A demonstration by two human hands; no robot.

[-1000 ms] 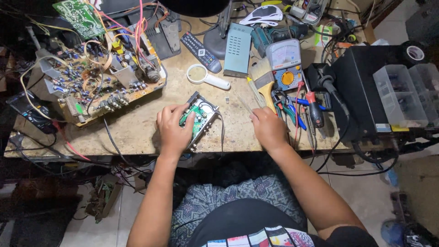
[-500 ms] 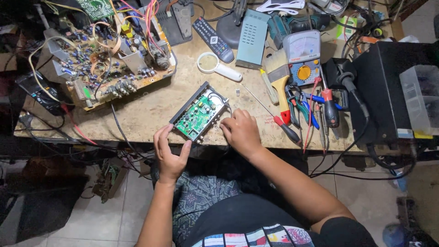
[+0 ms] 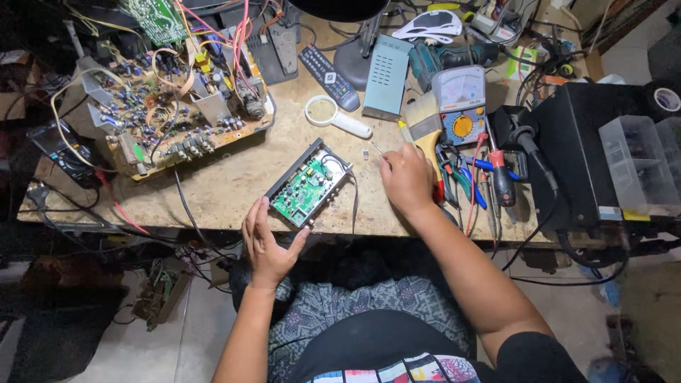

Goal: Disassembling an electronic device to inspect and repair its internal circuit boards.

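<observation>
A small open black case with a green circuit board [image 3: 305, 186] lies at an angle near the table's front edge. My left hand [image 3: 266, 245] is open just below the case, palm up, with fingers and thumb around its near corner. My right hand [image 3: 406, 177] rests on the table to the right of the case, fingers curled down. A thin metal shaft [image 3: 374, 147] sticks out past the fingertips and a red handle [image 3: 440, 193] shows behind the hand. Whether the hand grips this tool is hidden. A tiny loose part [image 3: 365, 152] lies beside the shaft.
A large wired circuit board [image 3: 163, 113] fills the table's left. A magnifying glass [image 3: 333, 117], remote [image 3: 328, 76], grey box [image 3: 386, 76] and analogue meter [image 3: 461, 103] lie behind. Pliers and screwdrivers [image 3: 489, 177] sit right, by a black unit [image 3: 574, 156] and clear drawer box [image 3: 642, 167].
My right hand has left the case's right corner and moved right onto the thin tool. My left hand has opened wider under the case's near corner.
</observation>
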